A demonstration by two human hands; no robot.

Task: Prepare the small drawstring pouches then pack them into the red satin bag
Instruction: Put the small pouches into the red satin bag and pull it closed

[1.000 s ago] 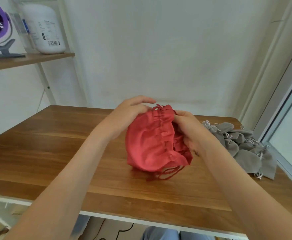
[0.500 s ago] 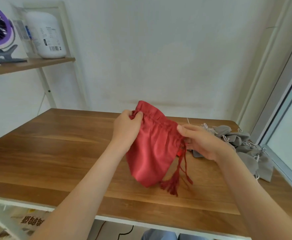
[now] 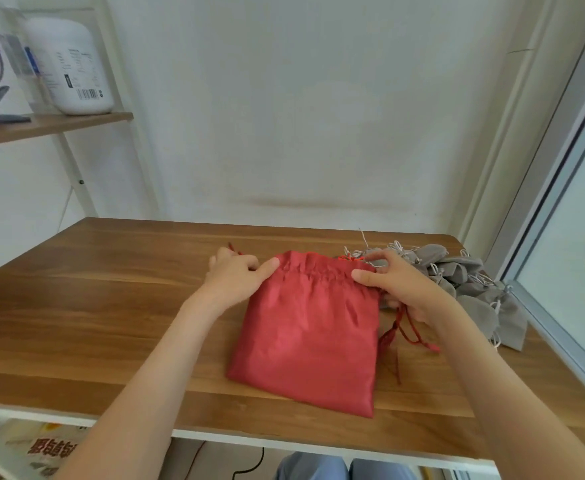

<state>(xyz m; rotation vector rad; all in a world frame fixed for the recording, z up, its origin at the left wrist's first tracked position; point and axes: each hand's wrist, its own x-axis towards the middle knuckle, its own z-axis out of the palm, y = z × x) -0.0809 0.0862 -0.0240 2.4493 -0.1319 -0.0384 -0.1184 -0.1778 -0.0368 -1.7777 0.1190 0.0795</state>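
Note:
The red satin bag (image 3: 310,337) lies flat on the wooden table (image 3: 93,306), its gathered mouth pointing away from me. My left hand (image 3: 237,277) grips the left corner of the mouth, with a bit of red cord showing behind it. My right hand (image 3: 400,287) pinches the right corner, and the red drawstring with its tassel (image 3: 393,336) hangs under that hand. A heap of several small grey drawstring pouches (image 3: 467,284) with white cords lies just right of the bag, partly behind my right hand.
A wall shelf (image 3: 52,124) at the upper left holds a white tub (image 3: 71,65) and a purple fan. A window frame (image 3: 561,271) runs along the table's right edge. The table's front edge is close to my lap.
The bag was held bunched up in the air, then hung stretched between my hands. Now it lies spread flat on the table with both hands at its top corners.

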